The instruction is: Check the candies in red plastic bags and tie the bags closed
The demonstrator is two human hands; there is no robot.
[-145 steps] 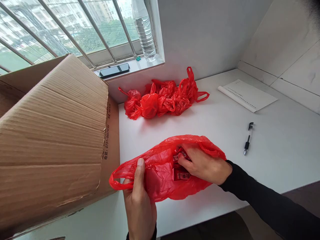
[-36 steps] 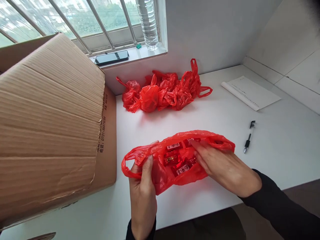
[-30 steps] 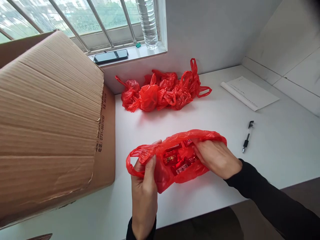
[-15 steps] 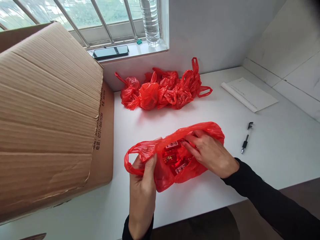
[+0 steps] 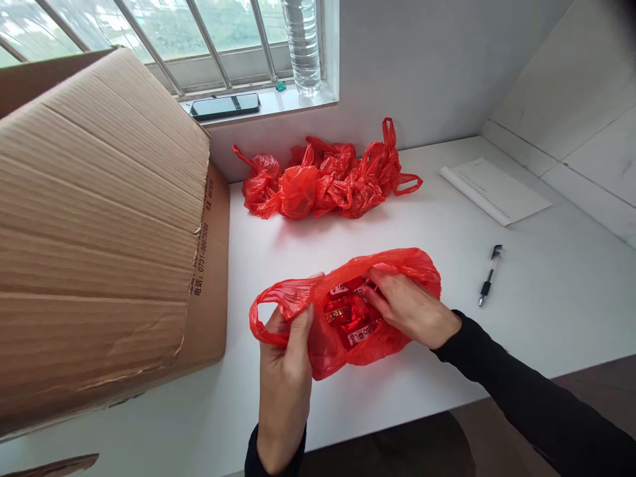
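Note:
A red plastic bag (image 5: 330, 354) lies open near the front of the white table, with several shiny red packets (image 5: 342, 313) inside. My left hand (image 5: 288, 364) grips the bag's left side by the handle, thumb on top of the plastic. Inside the bag's right part is my right hand (image 5: 410, 308), its fingers bent at the packets; the fingertips are partly hidden, so whether they hold a packet is unclear.
Several knotted red bags (image 5: 298, 189) sit by the wall. A large cardboard box (image 5: 99, 232) stands at the left. Paper (image 5: 501, 192) and a pen (image 5: 489, 278) lie at the right. On the windowsill are a phone (image 5: 225, 106) and a bottle (image 5: 304, 56).
My right hand has shifted a little to the left, deeper over the packets in the bag. My left hand keeps its grip. The whole view has moved slightly.

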